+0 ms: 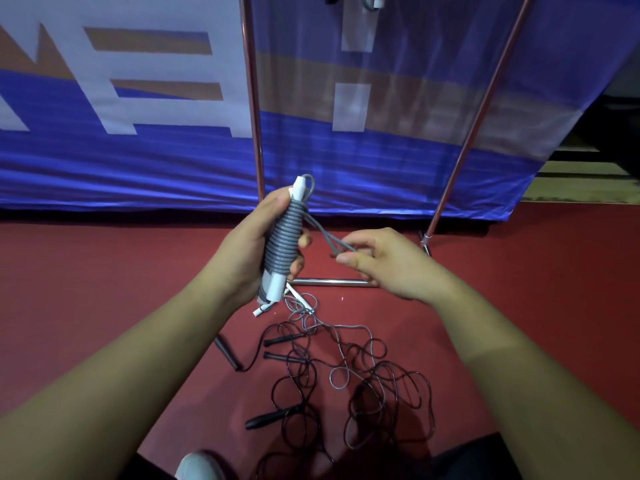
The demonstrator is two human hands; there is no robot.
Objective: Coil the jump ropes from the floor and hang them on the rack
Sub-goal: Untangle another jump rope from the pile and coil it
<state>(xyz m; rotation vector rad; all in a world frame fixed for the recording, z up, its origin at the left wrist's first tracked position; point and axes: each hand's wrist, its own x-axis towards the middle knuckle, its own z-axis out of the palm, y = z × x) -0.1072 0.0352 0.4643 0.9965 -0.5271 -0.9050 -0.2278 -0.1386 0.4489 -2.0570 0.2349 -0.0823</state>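
**No legible text.** The blue banner [138, 168] carries large white strokes [173, 112] with orange shading. They are parts of big characters cut off by the picture's upper and left edges, and which characters they are cannot be told. Right of the rack pole [252, 98], two white blocks [351, 107] stand one above the other on the banner, too partial to read.

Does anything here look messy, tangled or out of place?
Yes. On the red floor, several black ropes and a loose grey rope lie in one tangled heap, loops crossing each other, near the rack's base bar. The coiled grey rope in the left hand looks tidy.
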